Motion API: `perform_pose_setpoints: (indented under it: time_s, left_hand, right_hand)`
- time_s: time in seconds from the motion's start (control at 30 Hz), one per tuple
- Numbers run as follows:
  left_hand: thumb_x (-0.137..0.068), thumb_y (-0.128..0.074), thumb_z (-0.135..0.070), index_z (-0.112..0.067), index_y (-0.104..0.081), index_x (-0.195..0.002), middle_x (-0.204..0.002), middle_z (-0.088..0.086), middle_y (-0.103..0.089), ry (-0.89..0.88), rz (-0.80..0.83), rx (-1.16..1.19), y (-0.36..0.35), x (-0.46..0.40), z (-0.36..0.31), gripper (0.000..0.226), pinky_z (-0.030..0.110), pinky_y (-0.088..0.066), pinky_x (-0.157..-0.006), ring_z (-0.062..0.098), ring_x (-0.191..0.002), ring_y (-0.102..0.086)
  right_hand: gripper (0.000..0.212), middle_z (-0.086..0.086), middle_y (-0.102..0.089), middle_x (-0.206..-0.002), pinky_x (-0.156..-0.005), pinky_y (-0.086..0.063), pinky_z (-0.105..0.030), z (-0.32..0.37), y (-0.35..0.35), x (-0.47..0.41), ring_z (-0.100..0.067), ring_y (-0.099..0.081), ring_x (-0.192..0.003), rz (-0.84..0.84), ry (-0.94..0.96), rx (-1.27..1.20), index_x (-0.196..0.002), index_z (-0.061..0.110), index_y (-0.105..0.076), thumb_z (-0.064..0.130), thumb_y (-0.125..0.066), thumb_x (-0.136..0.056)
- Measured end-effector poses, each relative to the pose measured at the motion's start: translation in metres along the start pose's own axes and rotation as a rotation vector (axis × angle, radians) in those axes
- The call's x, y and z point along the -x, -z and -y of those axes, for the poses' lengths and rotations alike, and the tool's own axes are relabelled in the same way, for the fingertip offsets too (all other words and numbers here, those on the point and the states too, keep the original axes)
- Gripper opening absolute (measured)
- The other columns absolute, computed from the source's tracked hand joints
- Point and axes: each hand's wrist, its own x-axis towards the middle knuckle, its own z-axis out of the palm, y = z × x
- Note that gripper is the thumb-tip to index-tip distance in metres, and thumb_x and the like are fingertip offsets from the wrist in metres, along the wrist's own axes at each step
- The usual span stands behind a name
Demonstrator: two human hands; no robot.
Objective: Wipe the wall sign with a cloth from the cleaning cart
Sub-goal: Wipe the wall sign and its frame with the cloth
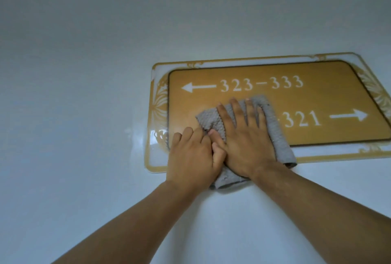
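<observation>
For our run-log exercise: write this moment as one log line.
step: wiping | right hand flat on cloth | left hand gripping its edge | wall sign

A: Where is there room to pass?

B: The bare wall point(84, 73) fills the upper and left frame; the sign point(317, 94) is bare along its top row and right half.

A: What blocks?

B: At lower centre, the flat right hand point(245, 136) on the cloth point(277, 134), the left hand point(192, 158) beside it.
</observation>
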Motion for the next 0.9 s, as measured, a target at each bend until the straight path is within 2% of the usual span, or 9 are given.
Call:
perform_pose_setpoints:
  time_s: [0.23,0.4,0.5,0.57,0.63,0.67,0.73,0.8,0.9]
  left_hand:
    - [-0.091,-0.043,-0.033,-0.009,-0.06,-0.091,-0.084,0.008,-0.054,-0.116,0.023,-0.053,0.007,0.037,0.007,0.029,0.042,-0.038,-0.071,0.029,-0.078,-0.047]
    - [-0.084,-0.053,-0.037,-0.011,-0.058,-0.086,-0.084,0.007,-0.053,-0.164,-0.022,0.002,0.012,0.029,0.016,0.027,0.043,-0.04,-0.075,0.028,-0.08,-0.049]
    - [-0.078,-0.056,-0.046,-0.01,-0.059,-0.115,-0.126,0.012,-0.057,-0.081,-0.016,0.057,0.015,0.017,0.024,0.051,0.05,-0.036,-0.106,0.033,-0.123,-0.05]
    - [-0.079,-0.05,-0.046,-0.013,-0.041,-0.146,-0.157,0.011,-0.035,-0.051,0.016,0.09,0.018,0.004,0.029,0.075,0.053,-0.02,-0.121,0.029,-0.15,-0.022]
    - [-0.083,-0.037,-0.04,-0.017,-0.024,-0.156,-0.166,0.005,-0.016,-0.092,0.038,0.069,0.021,-0.013,0.032,0.078,0.052,-0.007,-0.124,0.023,-0.155,0.0]
    - [-0.083,-0.03,-0.038,-0.019,-0.023,-0.157,-0.166,0.003,-0.016,-0.111,0.065,0.054,0.02,-0.021,0.033,0.076,0.052,-0.004,-0.124,0.021,-0.154,0.002]
    - [-0.081,-0.023,-0.035,-0.021,-0.029,-0.155,-0.165,-0.001,-0.023,-0.113,0.129,0.068,0.023,-0.04,0.032,0.076,0.048,0.004,-0.124,0.019,-0.154,-0.003]
    - [-0.078,-0.026,-0.033,-0.022,-0.04,-0.15,-0.162,-0.002,-0.03,0.008,0.145,0.241,0.027,-0.06,0.03,0.075,0.042,0.007,-0.124,0.015,-0.153,-0.011]
    - [-0.082,-0.028,-0.037,-0.017,-0.058,-0.134,-0.149,0.002,-0.048,0.125,0.049,0.369,0.031,-0.09,0.019,0.063,0.042,-0.006,-0.124,0.018,-0.145,-0.029]
  right_hand:
    - [0.074,-0.004,-0.001,-0.169,-0.122,0.003,-0.056,0.013,-0.001,0.023,-0.034,0.008,-0.153,0.026,-0.024,-0.041,-0.159,0.034,-0.003,0.068,-0.004,-0.093]
    - [0.074,-0.002,0.002,-0.169,-0.122,0.005,-0.055,0.011,-0.001,0.02,-0.033,0.011,-0.153,0.017,-0.008,-0.055,-0.159,0.037,-0.001,0.07,-0.005,-0.092]
    - [0.075,-0.002,0.003,-0.169,-0.122,0.007,-0.055,0.013,-0.001,0.011,-0.032,0.012,-0.153,0.001,-0.004,-0.068,-0.158,0.038,0.002,0.073,-0.003,-0.091]
    - [0.076,-0.001,0.009,-0.168,-0.121,0.01,-0.054,0.016,0.0,-0.005,-0.032,0.015,-0.153,-0.004,0.004,-0.09,-0.157,0.039,0.007,0.075,-0.001,-0.09]
    - [0.076,-0.001,0.016,-0.167,-0.121,0.011,-0.054,0.021,0.001,-0.026,-0.032,0.018,-0.152,-0.014,-0.006,-0.117,-0.156,0.039,0.012,0.072,0.003,-0.089]
    - [0.074,-0.002,0.018,-0.167,-0.121,0.011,-0.055,0.024,0.001,-0.038,-0.033,0.019,-0.152,-0.022,-0.001,-0.108,-0.156,0.038,0.014,0.069,0.003,-0.089]
    - [0.072,-0.005,0.017,-0.167,-0.121,0.01,-0.055,0.028,0.002,-0.056,-0.035,0.019,-0.151,-0.035,0.014,-0.06,-0.156,0.036,0.016,0.063,-0.008,-0.094]
    - [0.077,-0.006,0.017,-0.167,-0.121,0.012,-0.055,0.028,0.002,-0.077,-0.037,0.018,-0.151,-0.027,0.043,-0.032,-0.156,0.034,0.015,0.062,-0.024,-0.096]
    - [0.086,-0.009,0.022,-0.165,-0.121,0.011,-0.055,0.028,0.011,-0.103,-0.039,0.019,-0.151,0.029,0.098,0.089,-0.155,0.026,0.02,0.057,-0.035,-0.096]
